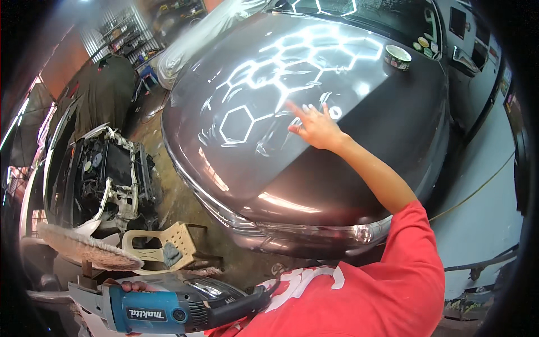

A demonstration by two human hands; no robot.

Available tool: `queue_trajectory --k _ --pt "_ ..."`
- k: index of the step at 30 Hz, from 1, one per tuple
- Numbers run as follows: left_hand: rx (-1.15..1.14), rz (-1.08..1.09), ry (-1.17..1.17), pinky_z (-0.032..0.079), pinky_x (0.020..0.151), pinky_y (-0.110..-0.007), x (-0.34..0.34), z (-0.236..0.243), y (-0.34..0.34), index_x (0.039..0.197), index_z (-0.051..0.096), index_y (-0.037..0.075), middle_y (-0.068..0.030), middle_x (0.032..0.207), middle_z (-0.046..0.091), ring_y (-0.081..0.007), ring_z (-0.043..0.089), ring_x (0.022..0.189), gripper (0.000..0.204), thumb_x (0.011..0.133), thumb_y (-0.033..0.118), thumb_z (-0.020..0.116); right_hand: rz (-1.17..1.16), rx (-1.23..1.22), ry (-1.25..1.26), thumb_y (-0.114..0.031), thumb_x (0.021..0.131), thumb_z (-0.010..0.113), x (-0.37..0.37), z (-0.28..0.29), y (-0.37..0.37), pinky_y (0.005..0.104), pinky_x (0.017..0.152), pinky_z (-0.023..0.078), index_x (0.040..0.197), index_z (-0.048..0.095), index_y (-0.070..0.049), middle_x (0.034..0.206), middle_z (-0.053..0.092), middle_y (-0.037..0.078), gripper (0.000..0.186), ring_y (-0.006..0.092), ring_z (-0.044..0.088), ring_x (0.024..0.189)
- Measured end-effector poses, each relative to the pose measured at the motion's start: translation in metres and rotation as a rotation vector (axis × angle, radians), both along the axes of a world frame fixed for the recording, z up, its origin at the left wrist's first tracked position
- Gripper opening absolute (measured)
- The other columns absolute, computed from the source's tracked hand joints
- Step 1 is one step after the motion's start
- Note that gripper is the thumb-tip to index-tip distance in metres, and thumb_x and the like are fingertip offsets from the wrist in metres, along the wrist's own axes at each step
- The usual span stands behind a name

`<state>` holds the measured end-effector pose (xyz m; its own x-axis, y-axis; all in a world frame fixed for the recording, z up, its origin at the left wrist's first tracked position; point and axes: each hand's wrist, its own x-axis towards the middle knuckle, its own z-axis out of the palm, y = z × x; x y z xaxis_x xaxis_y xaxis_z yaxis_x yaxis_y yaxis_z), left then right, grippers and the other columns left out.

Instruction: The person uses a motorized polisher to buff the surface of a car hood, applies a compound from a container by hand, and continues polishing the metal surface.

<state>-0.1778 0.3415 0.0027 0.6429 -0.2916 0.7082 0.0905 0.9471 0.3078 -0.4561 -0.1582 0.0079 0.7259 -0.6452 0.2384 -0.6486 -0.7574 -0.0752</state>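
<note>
Over the grey car hood (348, 185), my right hand (320, 128) is stretched out with its fingers spread, holding nothing. Its fingertips are at the white smears of paste on the paint; the forefinger is slightly blurred, and I cannot tell whether it touches. At lower left, my left hand (136, 286) grips a teal power polisher (157, 309); only a few fingers show behind its body. The polisher's fluffy round pad (90, 247) faces up and away, clear of the hood. Hexagonal lights reflect in the hood's left part, while its right part looks darker.
A roll of tape (397, 57) lies on the hood near the windshield. A beige plastic chair (179, 244) with a grey cloth (171, 254) on it stands left of the bumper. Beyond it sits a stripped car front (115, 174). A light-coloured vehicle (477, 208) stands close on the right.
</note>
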Motion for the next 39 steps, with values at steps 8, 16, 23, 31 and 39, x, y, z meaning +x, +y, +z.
queue_trajectory --k 8,16,23,31,39 --pt "-0.25 -0.054 -0.092 0.042 0.098 -0.039 -0.038 0.015 -0.046 0.151 0.027 -0.002 -0.0217 0.133 0.048 -0.03 0.05 0.113 0.112 0.071 0.053 0.082 -0.166 0.005 -0.014 -0.057 0.101 0.045 -0.006 0.014 -0.066 0.0628 0.102 0.038 0.161 0.019 -0.021 0.136 0.057 0.026 0.075 0.0413 0.056 0.125" --pt "-0.157 -0.116 -0.102 0.043 0.099 -0.043 -0.04 0.004 -0.02 0.15 0.029 0.004 -0.0215 0.134 0.049 -0.0322 0.053 0.112 0.097 0.079 0.053 0.073 -0.502 0.009 -0.136 -0.065 0.099 0.041 0.051 0.034 -0.174 0.0665 0.109 0.03 0.16 0.021 -0.023 0.136 0.06 0.02 0.078 0.0404 0.051 0.132" --pt "-0.083 -0.215 -0.084 0.043 0.1 -0.047 -0.047 -0.013 -0.023 0.15 0.032 0.009 -0.0213 0.134 0.049 -0.0341 0.055 0.111 0.085 0.086 0.054 0.065 -0.334 -0.019 -0.019 -0.05 0.102 0.04 0.15 0.039 -0.163 0.0576 0.111 0.032 0.147 0.051 -0.02 0.147 0.056 0.006 0.054 0.029 0.048 0.138" --pt "0.077 -0.424 -0.137 0.044 0.101 -0.051 -0.022 -0.002 -0.028 0.15 0.035 0.015 -0.0211 0.135 0.05 -0.0363 0.058 0.11 0.071 0.094 0.054 0.055 1.543 1.062 -0.672 -0.038 0.107 0.043 0.296 0.102 0.15 0.0334 0.114 0.037 0.148 0.05 -0.007 0.146 0.056 0.009 0.051 0.0198 0.052 0.133" --pt "0.151 -0.574 -0.02 0.042 0.104 -0.055 -0.017 -0.019 -0.051 0.15 0.038 0.028 -0.0198 0.132 0.053 -0.0352 0.056 0.117 0.063 0.096 0.058 0.053 1.358 1.609 -0.793 -0.055 0.107 0.03 0.207 0.029 0.263 0.0354 0.122 0.02 0.16 0.029 -0.014 0.164 0.029 0.009 0.067 0.0222 0.027 0.15"
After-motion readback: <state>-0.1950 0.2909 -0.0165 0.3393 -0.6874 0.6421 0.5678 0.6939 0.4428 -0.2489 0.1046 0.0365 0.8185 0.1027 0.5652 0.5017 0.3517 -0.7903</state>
